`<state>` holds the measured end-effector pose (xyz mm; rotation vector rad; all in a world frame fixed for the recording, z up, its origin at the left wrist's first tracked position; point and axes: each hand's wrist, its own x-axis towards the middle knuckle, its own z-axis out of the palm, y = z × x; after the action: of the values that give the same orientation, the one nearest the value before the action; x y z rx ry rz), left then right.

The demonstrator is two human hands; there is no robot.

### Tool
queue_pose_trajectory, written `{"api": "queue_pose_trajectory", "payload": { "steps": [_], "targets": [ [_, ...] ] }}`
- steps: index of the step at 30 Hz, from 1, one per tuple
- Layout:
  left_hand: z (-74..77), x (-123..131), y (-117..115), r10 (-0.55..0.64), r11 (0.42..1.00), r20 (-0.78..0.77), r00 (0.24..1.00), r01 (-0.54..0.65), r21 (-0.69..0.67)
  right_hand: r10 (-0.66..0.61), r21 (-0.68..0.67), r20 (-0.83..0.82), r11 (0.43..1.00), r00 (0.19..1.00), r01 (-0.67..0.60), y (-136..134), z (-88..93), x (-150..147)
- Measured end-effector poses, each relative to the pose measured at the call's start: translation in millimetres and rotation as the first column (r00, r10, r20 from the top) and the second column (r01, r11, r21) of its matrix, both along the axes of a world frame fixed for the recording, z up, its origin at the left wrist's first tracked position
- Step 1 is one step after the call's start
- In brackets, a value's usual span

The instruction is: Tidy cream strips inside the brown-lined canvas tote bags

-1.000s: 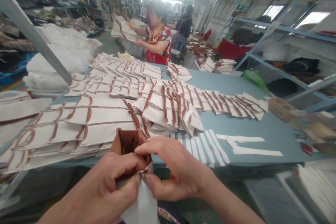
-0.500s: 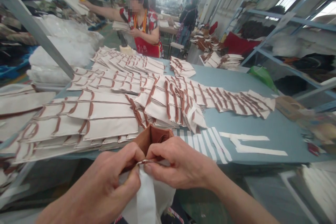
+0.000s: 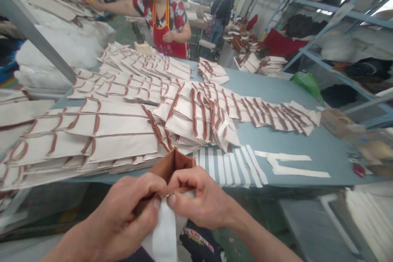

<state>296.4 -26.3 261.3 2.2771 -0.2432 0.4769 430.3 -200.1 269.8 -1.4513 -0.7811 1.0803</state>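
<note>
Low in the view, my left hand point(image 3: 132, 204) and my right hand point(image 3: 199, 198) pinch the rim of a fabric bag with a brown inner side point(image 3: 172, 164). Thumbs and forefingers meet close together on the edge. A white strip point(image 3: 166, 231) hangs down from the rim between my thumbs, over the pale outer side of the bag. The bag is held in front of the table's near edge; its lower part is partly hidden by my hands and the strip.
Stacks of pale, brown-trimmed fabric pieces point(image 3: 123, 129) cover much of the blue-grey table point(image 3: 276, 88). White strips point(image 3: 227, 168) lie near its front edge, longer ones point(image 3: 301, 171) to their right. Across the table stands a co-worker in a red apron point(image 3: 161, 35). Shelving point(image 3: 346, 71) rises at right.
My view has shifted slightly. My hands keep pinching the bag's rim with the strip. The co-worker's outstretched arm and the pale panels near it are lower; their other hand no longer holds the pale stack.
</note>
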Motion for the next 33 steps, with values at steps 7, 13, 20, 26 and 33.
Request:
{"api": "queue_pose_trajectory", "payload": {
  "steps": [7,13,20,26,33],
  "targets": [
    [-8.3,9.3,-2.0,-0.096,0.995,0.137,0.986,0.091,0.041,-0.025,0.031,-0.337,0.999,0.941,0.038,5.1,-7.8,-1.9],
    [-1.7,-0.8,-3.8,0.045,0.999,-0.017,0.999,-0.046,-0.026,-0.033,0.008,-0.153,0.999,0.988,0.035,2.9,0.5,-0.5],
    [16.3,-0.1,4.2,-0.055,0.987,-0.297,0.953,0.006,-0.162,-0.014,0.041,0.186,0.999,0.982,0.006,-6.7,13.4,-2.7],
    [-5.9,1.2,16.1,-0.170,0.984,-0.121,0.978,0.161,-0.079,-0.015,0.131,0.159,0.991,0.987,-0.006,-7.9,13.5,-13.9],
    [-38.6,7.1,-12.8,-0.053,0.926,-0.206,0.977,-0.030,-0.377,-0.087,0.288,0.015,0.954,0.996,0.079,3.3,4.5,-32.6]
  ]
}}
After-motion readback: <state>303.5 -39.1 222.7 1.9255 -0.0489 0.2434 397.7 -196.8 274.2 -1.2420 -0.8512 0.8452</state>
